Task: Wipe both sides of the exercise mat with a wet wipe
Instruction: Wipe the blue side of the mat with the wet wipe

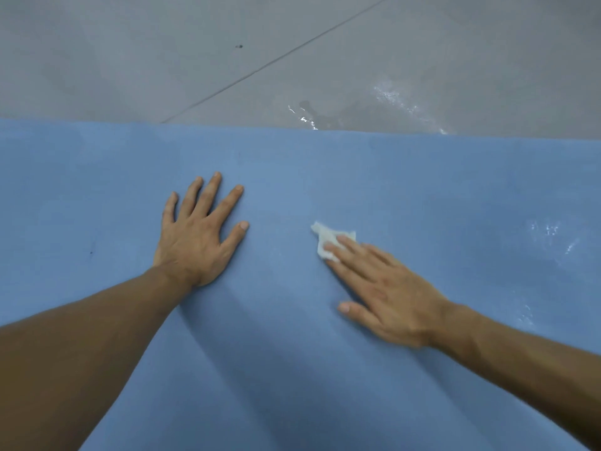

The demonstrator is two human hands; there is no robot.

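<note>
Left hand (198,236) lay flat, fingers spread, on the mat (422,190) — right hand (387,297) (fingers straight) pressed the wipe (328,237); wet floor (195,53) beyond.

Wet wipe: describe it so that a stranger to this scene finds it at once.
A blue exercise mat covers most of the view. Right of its centre, the right hand presses straight fingers on a crumpled white wet wipe, the only loose object on the mat.

- The left hand (198,236) is lying flat on the exercise mat (439,190), blocking its centre-left.
- The right hand (383,294) is pressing the wet wipe (325,239) down, occupying the centre-right.
- Bare mat is running between the hands and beyond them to the floor (162,60).
</note>
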